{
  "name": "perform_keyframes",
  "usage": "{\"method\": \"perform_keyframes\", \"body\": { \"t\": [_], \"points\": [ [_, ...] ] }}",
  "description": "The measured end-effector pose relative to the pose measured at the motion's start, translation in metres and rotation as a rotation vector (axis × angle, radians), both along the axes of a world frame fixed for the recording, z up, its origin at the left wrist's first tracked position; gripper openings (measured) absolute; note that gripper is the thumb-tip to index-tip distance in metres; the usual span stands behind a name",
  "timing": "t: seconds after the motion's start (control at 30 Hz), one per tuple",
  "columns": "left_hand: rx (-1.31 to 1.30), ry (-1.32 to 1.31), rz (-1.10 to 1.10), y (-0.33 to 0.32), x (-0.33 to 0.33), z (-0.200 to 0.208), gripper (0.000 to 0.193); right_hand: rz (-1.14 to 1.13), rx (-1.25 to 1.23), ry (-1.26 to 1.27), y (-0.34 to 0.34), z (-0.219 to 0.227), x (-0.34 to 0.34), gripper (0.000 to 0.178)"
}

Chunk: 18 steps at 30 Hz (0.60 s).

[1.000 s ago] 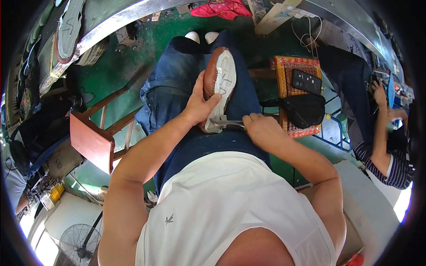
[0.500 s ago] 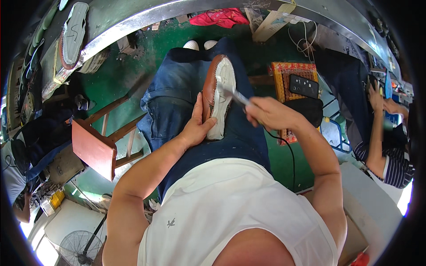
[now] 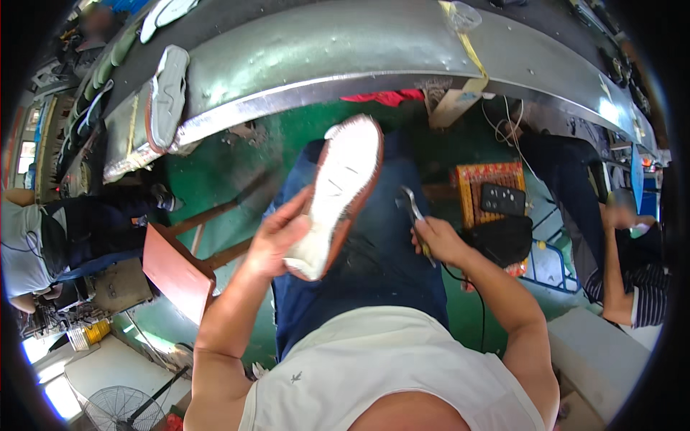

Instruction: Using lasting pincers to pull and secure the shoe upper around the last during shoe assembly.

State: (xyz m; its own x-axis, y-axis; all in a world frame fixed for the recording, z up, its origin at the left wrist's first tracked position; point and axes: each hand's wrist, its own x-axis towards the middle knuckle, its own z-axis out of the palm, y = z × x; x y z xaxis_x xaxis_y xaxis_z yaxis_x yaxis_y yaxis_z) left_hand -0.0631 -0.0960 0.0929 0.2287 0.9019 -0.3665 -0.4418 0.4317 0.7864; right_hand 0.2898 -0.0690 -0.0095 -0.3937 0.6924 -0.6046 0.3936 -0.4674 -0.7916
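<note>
A brown leather shoe upper [image 3: 349, 188] with a pale underside and no outsole points away from me above my lap. Its underside faces up, with a thin dark mark drawn on it. My left hand [image 3: 282, 233] grips it at the near left end, thumb over the pale surface. In my right hand [image 3: 440, 240], held over my right thigh, are metal pliers [image 3: 410, 202] with a curved head. The head points away, apart from the shoe. My right fingers hide part of the handles.
Across the front runs a metal-topped bench [image 3: 316, 50], with another pale-bottomed shoe [image 3: 168, 97] on its left. A wooden stool [image 3: 176, 269] stands left. At right, a phone [image 3: 502, 199] and black pouch [image 3: 501, 241] lie on a beaded seat [image 3: 471, 181]. People work on both sides.
My left hand has raised the shoe from my lap and tilted it. The pliers have come away from its underside, toward the right. My view has tipped up, showing more bench.
</note>
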Motion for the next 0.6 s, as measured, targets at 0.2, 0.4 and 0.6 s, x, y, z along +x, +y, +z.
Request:
{"method": "perform_keyframes", "body": {
  "t": [0.2,0.4,0.6],
  "points": [
    [0.341,0.221,-0.010,0.184,-0.050,0.134,0.069,0.003,-0.041,0.051,0.019,-0.010,0.001,0.045],
    [0.419,1.362,-0.039,0.443,-0.100,0.135,0.051,0.026,-0.135,0.071,0.040,-0.007,0.001,0.045],
    [0.753,2.717,-0.338,0.475,-0.115,0.021,0.047,0.002,-0.209,0.126,0.053,-0.018,0.004,0.044]
  ]
}}
